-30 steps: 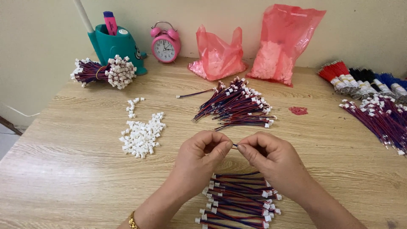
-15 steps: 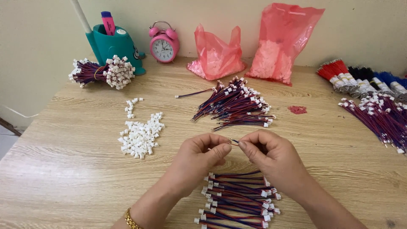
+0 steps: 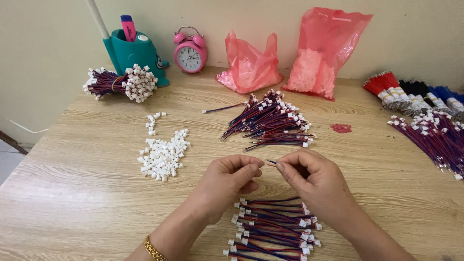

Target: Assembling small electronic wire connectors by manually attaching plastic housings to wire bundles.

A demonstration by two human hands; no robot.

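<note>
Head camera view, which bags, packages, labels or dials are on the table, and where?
Small translucent red plastic bag: back centre, knotted, slumped.
Tall translucent red plastic bag: right of it, against the wall, white contents.
Pink round twin-bell alarm clock: back, left of the bags, white dial.

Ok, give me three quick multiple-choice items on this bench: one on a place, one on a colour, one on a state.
1. Where does the loose white connector pile lie?
A. left of the left hand
B. inside a pink bag
C. beside the clock

2. What colour is the alarm clock?
A. teal
B. pink
C. white

3. How does the right hand hold the thin wire?
A. flat open palm
B. pinched at the fingertips
C. not touching it

Answers:
1. A, the pile lies on the wooden table left of that hand.
2. B, its body and bells are pink.
3. B, both hands meet at the wire, fingertips closed on it.
</note>
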